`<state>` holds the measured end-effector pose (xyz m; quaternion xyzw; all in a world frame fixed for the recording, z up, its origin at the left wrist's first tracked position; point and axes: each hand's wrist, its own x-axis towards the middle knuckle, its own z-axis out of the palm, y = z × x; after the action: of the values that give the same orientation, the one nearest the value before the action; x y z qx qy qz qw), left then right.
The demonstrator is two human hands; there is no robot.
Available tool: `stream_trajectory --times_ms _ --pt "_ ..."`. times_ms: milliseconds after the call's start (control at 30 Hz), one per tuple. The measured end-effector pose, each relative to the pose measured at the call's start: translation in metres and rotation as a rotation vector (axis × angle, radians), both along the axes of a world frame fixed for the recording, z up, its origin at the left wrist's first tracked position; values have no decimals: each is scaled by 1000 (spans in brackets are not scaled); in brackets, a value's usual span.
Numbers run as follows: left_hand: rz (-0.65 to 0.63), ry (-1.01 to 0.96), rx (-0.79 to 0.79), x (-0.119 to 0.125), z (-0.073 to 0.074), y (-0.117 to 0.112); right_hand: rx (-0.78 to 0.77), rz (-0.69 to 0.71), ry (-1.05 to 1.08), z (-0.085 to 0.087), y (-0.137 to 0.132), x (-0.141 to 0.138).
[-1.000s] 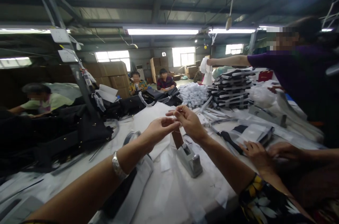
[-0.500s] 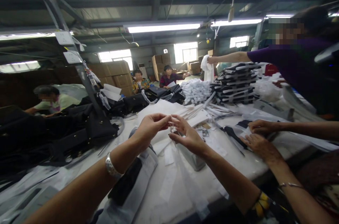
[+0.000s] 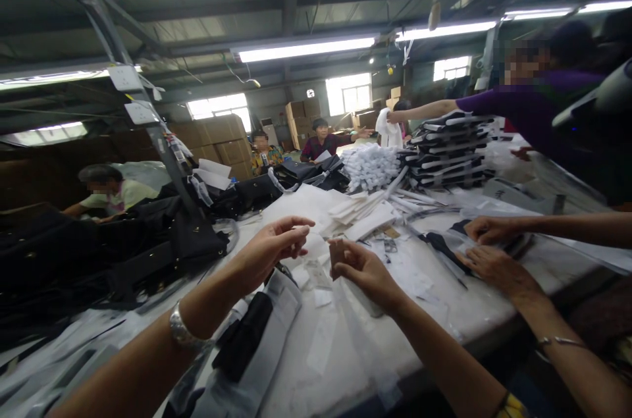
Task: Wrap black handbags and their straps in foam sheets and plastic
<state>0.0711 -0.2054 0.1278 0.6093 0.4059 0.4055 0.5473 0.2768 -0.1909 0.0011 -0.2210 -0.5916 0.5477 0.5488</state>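
My left hand (image 3: 276,243) hovers over the white table (image 3: 320,365), fingers loosely bent and apart, with nothing visible in it. To its right, my right hand (image 3: 363,266) pinches a small brown rectangular piece (image 3: 337,258) between thumb and fingers; I cannot make out exactly what it is. A black bag in clear plastic wrap (image 3: 247,332) lies under my left forearm. Behind my hands are white sheets (image 3: 303,204) and thin white strips (image 3: 365,210). Small clear plastic scraps (image 3: 323,299) lie just below my hands.
At right, a co-worker's hands (image 3: 488,253) press on black and clear material. Another person in purple (image 3: 494,99) reaches across holding white material (image 3: 390,128). Stacked black bags (image 3: 449,155) and a white pile (image 3: 372,164) stand at the back. Black bags (image 3: 123,253) and a metal post (image 3: 165,155) are left.
My hands, close together before, have moved apart; the left one shifted left. The brown piece now shows in my right hand. My view has tilted slightly.
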Motion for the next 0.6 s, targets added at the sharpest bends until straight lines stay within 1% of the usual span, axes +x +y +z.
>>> stream_trajectory --times_ms 133,300,367,433,467,500,533,600 --pt "-99 -31 -31 -5 1 -2 -53 144 74 -3 -7 2" --pt "-203 -166 -50 1 0 -10 -105 327 98 -11 -19 -13" --pt "-217 -263 -34 4 1 -17 -114 389 88 -16 -21 -21" --pt "-202 -358 -4 5 2 -22 -108 432 51 -21 -22 -27" --pt "-187 -393 10 5 2 -24 -93 418 11 -22 -22 -29" --pt "-171 -418 18 5 3 -26 -60 363 -41 -23 -21 -30" --pt "-154 -431 23 4 3 -28 -12 267 -102 -23 -21 -29" --pt "-118 -429 32 1 4 -30 114 13 -210 -16 -23 -28"
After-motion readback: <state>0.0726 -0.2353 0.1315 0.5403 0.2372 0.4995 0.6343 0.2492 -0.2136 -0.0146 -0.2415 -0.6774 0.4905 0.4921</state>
